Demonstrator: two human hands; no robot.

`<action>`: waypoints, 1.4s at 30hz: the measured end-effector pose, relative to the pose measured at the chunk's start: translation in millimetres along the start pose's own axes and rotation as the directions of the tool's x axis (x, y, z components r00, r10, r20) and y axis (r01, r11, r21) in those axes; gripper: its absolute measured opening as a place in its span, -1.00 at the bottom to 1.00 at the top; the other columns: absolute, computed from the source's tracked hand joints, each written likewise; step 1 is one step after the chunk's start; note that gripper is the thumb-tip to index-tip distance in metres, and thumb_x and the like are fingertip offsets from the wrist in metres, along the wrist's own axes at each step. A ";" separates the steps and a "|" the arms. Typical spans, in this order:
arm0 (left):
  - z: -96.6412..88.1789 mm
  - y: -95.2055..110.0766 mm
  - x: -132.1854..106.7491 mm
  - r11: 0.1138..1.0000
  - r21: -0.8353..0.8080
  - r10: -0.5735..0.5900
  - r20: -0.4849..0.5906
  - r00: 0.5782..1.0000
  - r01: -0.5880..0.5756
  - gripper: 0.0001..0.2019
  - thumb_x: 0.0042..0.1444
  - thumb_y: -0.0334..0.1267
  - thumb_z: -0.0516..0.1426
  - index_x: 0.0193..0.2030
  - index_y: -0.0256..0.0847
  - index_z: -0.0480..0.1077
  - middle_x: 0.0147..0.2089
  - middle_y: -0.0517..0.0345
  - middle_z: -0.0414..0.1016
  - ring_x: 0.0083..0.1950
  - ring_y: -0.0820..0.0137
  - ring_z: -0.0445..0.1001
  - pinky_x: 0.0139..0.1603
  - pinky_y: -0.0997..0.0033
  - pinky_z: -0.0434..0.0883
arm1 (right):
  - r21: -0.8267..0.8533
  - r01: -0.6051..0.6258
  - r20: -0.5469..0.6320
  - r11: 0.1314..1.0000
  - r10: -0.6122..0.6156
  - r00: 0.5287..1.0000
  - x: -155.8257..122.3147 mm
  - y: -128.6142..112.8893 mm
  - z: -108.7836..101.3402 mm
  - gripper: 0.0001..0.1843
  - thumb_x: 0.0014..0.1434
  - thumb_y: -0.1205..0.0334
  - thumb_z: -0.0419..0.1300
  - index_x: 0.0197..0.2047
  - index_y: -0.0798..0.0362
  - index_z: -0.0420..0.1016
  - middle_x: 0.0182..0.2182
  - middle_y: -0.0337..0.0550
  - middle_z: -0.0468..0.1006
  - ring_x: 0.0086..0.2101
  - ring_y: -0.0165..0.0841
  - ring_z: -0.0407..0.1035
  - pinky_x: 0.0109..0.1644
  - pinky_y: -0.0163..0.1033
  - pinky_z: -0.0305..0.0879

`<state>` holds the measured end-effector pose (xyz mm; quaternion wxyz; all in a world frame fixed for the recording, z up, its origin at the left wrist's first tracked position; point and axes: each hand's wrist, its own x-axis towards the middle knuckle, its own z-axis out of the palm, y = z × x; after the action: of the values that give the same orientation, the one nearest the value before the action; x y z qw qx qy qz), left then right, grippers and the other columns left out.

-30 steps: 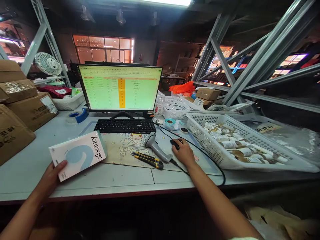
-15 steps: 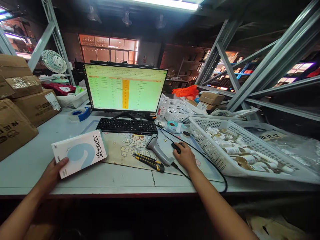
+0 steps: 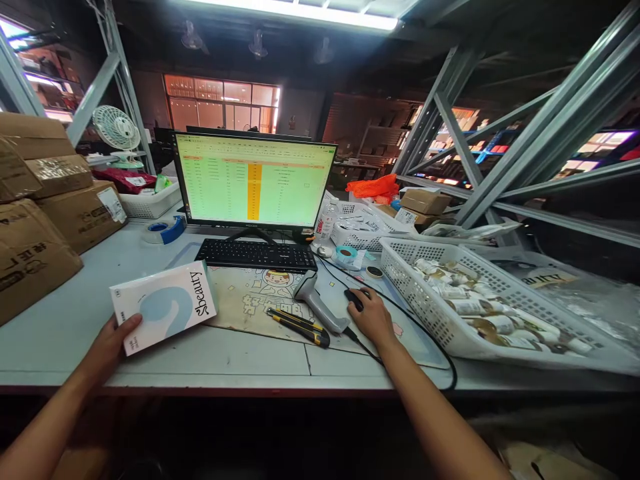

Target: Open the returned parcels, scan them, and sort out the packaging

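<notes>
My left hand grips the near corner of a white box printed with a blue shape and the word "Sbeauty". The box rests tilted on the grey table. My right hand lies curled over a black computer mouse on a printed desk mat. A grey barcode scanner lies just left of that hand. A yellow-and-black utility knife sits beside the scanner.
A monitor showing a green spreadsheet stands behind a black keyboard. A white basket of small bottles sits to the right. Cardboard boxes stack at the left. A tape dispenser, fan and metal racking stand behind.
The view has shifted slightly, so everything sits a little lower and further right. Both hands keep their places on the box and the mouse.
</notes>
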<state>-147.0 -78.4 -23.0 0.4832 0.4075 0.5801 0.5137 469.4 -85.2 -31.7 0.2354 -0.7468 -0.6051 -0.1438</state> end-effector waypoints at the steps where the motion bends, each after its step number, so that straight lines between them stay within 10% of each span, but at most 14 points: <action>1: -1.3 -1.9 1.7 1.000 -0.010 0.000 0.009 1.000 0.000 -0.05 -0.26 0.27 0.45 0.21 -0.27 0.41 -0.07 -0.05 0.66 0.04 0.06 0.60 -0.22 0.47 0.60 | 0.002 0.003 -0.002 1.000 -0.003 1.000 0.1 0.1 0.1 -0.56 0.27 0.17 0.13 0.18 0.01 0.56 0.15 0.02 0.44 0.04 -0.08 0.39 0.09 0.00 0.42; 42: 10.2 5.3 -7.8 0.984 -0.146 0.121 0.094 0.988 -0.106 -0.25 0.02 0.07 0.39 0.28 -0.24 0.34 0.02 -0.11 0.60 -0.04 0.11 0.62 -0.25 0.39 0.57 | 0.109 0.202 -0.021 0.973 -0.201 0.979 5.1 19.5 12.4 -0.53 0.22 -0.02 0.09 0.10 -0.06 0.59 0.10 -0.02 0.47 0.01 -0.09 0.46 0.11 0.04 0.45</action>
<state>-135.5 -83.1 -16.7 0.5096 0.4308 0.4928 0.5585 488.6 -77.5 -43.0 0.2634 -0.6666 -0.6838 -0.1367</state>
